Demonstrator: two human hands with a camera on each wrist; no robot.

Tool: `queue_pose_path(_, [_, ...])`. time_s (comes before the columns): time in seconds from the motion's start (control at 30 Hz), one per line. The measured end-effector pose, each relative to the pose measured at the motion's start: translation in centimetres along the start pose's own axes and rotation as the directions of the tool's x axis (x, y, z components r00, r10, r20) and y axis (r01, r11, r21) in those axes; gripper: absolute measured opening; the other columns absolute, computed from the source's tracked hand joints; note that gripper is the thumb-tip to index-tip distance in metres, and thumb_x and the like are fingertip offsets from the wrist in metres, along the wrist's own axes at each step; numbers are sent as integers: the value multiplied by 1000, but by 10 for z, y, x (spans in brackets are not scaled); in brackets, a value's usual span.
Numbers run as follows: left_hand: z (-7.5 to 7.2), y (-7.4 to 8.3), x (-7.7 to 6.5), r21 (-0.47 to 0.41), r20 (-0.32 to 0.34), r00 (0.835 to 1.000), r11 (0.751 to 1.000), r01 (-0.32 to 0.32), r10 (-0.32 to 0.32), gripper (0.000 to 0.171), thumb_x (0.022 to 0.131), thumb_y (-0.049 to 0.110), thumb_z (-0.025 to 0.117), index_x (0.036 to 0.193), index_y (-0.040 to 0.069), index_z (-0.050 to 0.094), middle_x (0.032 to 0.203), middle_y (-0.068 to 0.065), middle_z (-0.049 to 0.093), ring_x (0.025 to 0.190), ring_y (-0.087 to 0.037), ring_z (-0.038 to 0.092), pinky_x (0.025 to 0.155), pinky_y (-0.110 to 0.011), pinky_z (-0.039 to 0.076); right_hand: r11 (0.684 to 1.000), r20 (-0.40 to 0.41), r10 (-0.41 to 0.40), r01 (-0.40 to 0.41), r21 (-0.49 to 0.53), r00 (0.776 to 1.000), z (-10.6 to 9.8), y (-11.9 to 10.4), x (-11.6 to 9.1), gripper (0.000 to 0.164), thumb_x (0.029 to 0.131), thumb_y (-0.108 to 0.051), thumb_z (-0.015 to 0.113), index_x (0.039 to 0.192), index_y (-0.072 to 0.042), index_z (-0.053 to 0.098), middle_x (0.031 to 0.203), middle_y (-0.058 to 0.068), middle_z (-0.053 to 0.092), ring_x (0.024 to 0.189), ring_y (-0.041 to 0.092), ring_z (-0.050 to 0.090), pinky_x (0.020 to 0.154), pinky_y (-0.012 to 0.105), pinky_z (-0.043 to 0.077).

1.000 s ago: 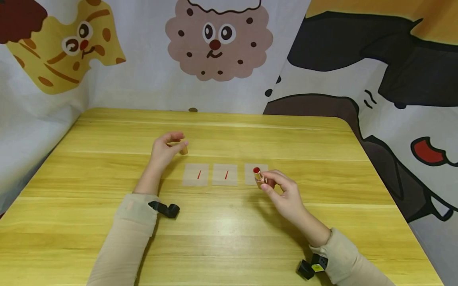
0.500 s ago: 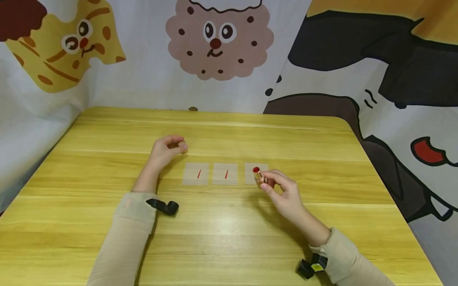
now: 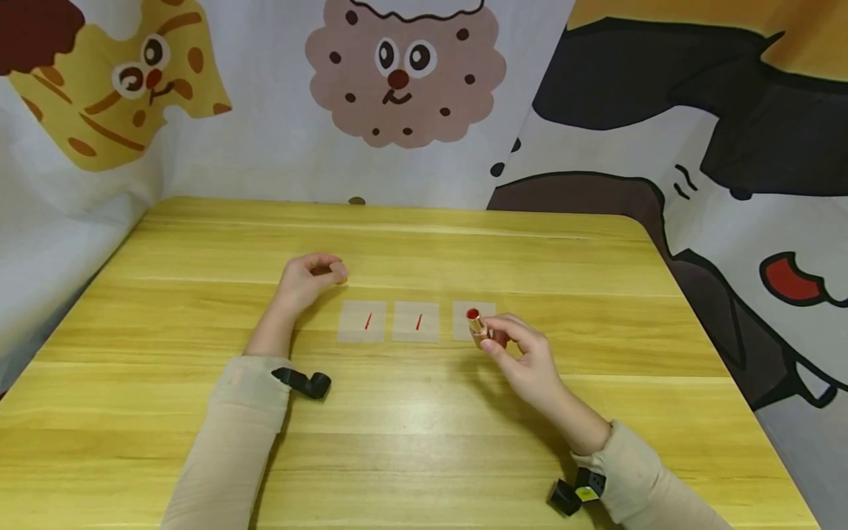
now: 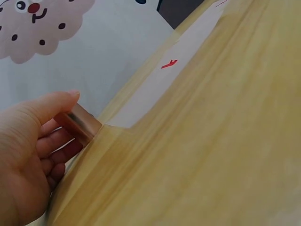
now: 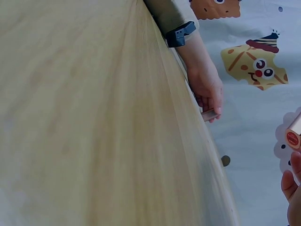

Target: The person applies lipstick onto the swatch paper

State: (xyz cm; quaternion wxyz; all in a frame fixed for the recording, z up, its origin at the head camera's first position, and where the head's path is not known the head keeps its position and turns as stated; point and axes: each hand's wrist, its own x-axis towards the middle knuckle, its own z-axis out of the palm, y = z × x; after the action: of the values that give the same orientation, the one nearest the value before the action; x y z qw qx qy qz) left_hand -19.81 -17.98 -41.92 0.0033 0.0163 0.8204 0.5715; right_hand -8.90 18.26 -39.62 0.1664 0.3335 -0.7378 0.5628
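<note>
My right hand (image 3: 530, 361) pinches an uncapped lipstick (image 3: 478, 335) between thumb and fingers, its red tip pointing up. In the right wrist view only some fingertips and the lipstick's base (image 5: 292, 137), with a red label, show at the right edge. My left hand (image 3: 299, 285) holds the metallic, rose-gold lipstick cap (image 4: 84, 123) between thumb and fingers, its lower end right at the tabletop. Left of the lipstick lie two pale paper squares, the left square (image 3: 354, 331) and the middle square (image 3: 405, 333), each with a red stroke. A third square (image 3: 461, 316) is partly hidden behind the lipstick.
All of this is on a wood-grain table (image 3: 397, 419) with rounded far corners. A white cloth (image 3: 265, 110) printed with cartoon food hangs behind it. Black wrist cameras, the left one (image 3: 308, 384) and the right one (image 3: 575, 492), sit at the cuffs.
The fingers of my left hand have lowered and closed on the cap, which stood by the thumb a second ago. My right hand and the lipstick have hardly moved.
</note>
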Motion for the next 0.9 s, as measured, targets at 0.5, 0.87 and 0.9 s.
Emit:
queue_pose_path(0.5, [2,-2,1,19,-37,999,1000,-20,21,34,88,21,72,113,-2,66,104,-16,65,87,-21,58,74,-24,47,1000,-3,-26,26,-13,1000,0,2,-1,29,80,15,67,109,9,65,96,12,65,72,15,51,65,21,45])
queue_pose_path(0.87, [3,8,-1,49,-94,994,997,-53,58,35,88,26,71,114,2,68,107,-11,66,88,-21,56,67,-25,47,999,-5,-42,42,-31,999,1,3,-1,28,81,13,67,109,8,65,96,14,66,72,15,52,66,21,45])
queue_pose_path(0.9, [3,10,-1,48,-98,993,997,-58,62,36,88,26,71,114,2,68,107,-11,66,88,-21,55,66,-24,46,999,-5,-43,43,-30,999,1,3,-1,28,81,13,67,109,9,65,96,14,66,72,15,52,66,21,45])
